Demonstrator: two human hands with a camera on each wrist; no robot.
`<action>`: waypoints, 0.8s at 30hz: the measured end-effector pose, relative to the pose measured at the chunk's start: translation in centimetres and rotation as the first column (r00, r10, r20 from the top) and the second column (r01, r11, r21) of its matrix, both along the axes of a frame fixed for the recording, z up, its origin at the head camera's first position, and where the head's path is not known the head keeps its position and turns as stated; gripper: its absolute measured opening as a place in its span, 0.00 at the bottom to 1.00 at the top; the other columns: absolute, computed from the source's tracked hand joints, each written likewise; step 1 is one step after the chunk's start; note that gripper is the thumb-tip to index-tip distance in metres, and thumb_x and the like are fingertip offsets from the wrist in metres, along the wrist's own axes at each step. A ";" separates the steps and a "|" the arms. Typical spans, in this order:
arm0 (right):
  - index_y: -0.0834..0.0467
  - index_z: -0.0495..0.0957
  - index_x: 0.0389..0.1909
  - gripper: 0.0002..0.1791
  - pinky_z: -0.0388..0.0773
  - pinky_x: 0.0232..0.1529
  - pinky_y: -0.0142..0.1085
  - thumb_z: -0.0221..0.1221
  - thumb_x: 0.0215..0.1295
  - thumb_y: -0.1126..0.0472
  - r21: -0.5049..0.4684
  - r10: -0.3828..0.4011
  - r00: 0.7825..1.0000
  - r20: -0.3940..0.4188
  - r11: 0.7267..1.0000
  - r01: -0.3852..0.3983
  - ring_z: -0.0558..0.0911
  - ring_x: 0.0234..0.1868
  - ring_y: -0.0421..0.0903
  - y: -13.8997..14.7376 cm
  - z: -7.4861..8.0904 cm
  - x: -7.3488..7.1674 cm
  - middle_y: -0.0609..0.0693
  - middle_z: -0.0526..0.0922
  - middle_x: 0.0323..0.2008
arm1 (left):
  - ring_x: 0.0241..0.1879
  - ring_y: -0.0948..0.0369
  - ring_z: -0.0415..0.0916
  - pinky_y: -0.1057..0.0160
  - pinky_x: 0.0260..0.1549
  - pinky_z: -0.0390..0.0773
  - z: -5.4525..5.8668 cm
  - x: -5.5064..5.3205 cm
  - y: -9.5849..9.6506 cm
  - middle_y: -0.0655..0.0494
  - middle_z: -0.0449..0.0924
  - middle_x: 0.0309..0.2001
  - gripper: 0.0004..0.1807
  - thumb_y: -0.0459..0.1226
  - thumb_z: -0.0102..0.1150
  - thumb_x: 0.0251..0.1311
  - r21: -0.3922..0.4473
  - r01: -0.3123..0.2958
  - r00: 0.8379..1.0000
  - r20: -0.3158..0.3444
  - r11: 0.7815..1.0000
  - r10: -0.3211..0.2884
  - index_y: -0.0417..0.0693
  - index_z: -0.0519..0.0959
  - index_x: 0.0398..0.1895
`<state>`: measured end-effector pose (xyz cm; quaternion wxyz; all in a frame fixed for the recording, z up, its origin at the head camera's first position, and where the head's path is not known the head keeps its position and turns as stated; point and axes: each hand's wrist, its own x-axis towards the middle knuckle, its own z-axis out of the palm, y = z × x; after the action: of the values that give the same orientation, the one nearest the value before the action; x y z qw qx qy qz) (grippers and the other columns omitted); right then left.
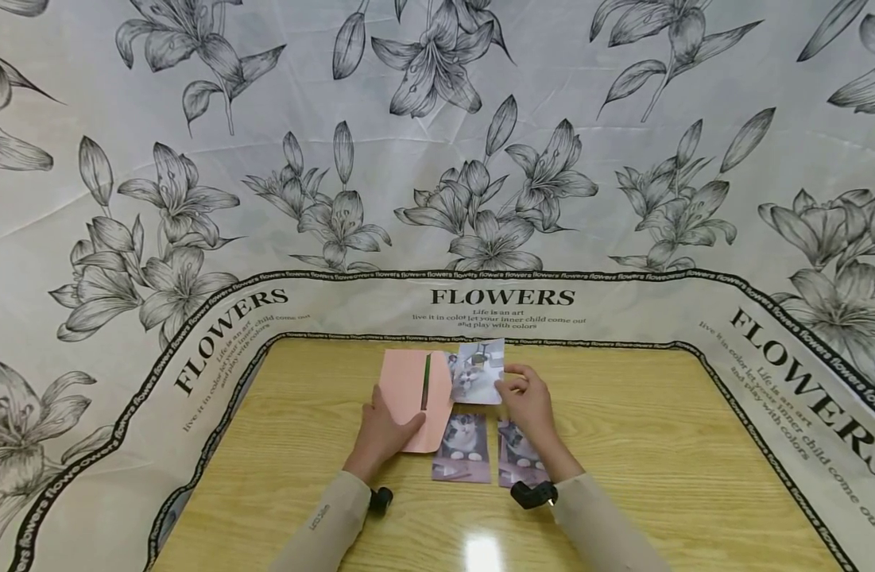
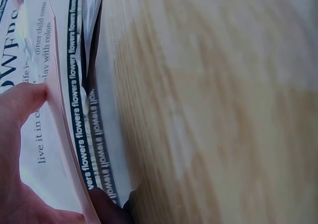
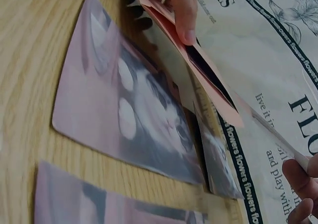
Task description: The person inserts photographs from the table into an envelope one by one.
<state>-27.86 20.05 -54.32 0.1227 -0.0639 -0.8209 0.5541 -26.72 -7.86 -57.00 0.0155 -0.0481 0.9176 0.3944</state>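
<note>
My left hand (image 1: 383, 433) grips a pink envelope (image 1: 401, 381), its thumb on the near face beside a slit where something dark and green shows. Side-on in the left wrist view, the envelope (image 2: 62, 110) sits between thumb and fingers, raised off the table. With thumb and fingertips, my right hand (image 1: 530, 409) pinches a photo card (image 1: 480, 369) by its right edge. The card is held up beside the envelope's flap side; the right wrist view shows it (image 3: 278, 134) nearly edge-on. Whether card and envelope touch, I cannot tell.
Two cat photo cards lie on the wooden table (image 1: 301, 461), one below the envelope (image 1: 462, 457) and one (image 1: 517, 461) partly under my right forearm. Another picture (image 3: 218, 159) lies behind them in the right wrist view. Flower-printed cloth (image 1: 509, 306) borders the table's back and sides.
</note>
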 end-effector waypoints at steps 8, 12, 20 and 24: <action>0.60 0.80 0.61 0.20 0.71 0.23 0.32 0.68 0.72 0.62 -0.075 0.041 0.999 0.012 0.996 -0.040 0.77 0.23 0.42 -2.2 -0.4 0.0 0.53 0.90 0.32 | 0.61 0.37 0.75 0.40 0.63 0.76 0.0 0.1 -0.1 0.22 0.61 0.70 0.69 0.61 0.74 0.59 0.001 -0.007 1.000 0.020 1.000 0.007 0.32 0.43 0.86; 0.61 0.80 0.61 0.19 0.69 0.22 0.33 0.69 0.72 0.62 -0.093 0.034 0.999 0.010 0.995 -0.033 0.76 0.23 0.42 -3.0 -0.9 -0.1 0.54 0.89 0.32 | 0.62 0.37 0.75 0.40 0.64 0.76 -0.1 0.1 -0.1 0.21 0.61 0.71 0.69 0.61 0.74 0.59 0.003 -0.003 1.000 0.020 1.000 0.003 0.32 0.43 0.86; 0.62 0.81 0.59 0.18 0.73 0.26 0.33 0.69 0.71 0.64 -0.083 0.029 1.000 -0.003 0.996 -0.029 0.80 0.26 0.40 -4.2 -1.3 -0.3 0.55 0.90 0.32 | 0.61 0.37 0.75 0.40 0.63 0.76 -0.2 0.0 -0.3 0.21 0.61 0.70 0.69 0.62 0.74 0.60 0.000 0.002 1.000 0.013 1.000 -0.002 0.32 0.43 0.86; 0.63 0.81 0.59 0.18 0.73 0.25 0.33 0.69 0.71 0.64 -0.074 0.032 0.999 -0.006 0.997 -0.033 0.80 0.25 0.40 -4.6 -1.5 -0.4 0.54 0.90 0.31 | 0.62 0.37 0.75 0.40 0.64 0.76 -0.2 -0.1 -0.3 0.21 0.61 0.70 0.69 0.62 0.74 0.59 0.002 -0.002 1.000 0.013 1.000 0.002 0.32 0.43 0.86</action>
<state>-28.28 15.43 -55.87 0.1131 -0.0537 -0.8004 0.5862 -26.79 -8.16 -57.24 0.0211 -0.0517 0.9170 0.3949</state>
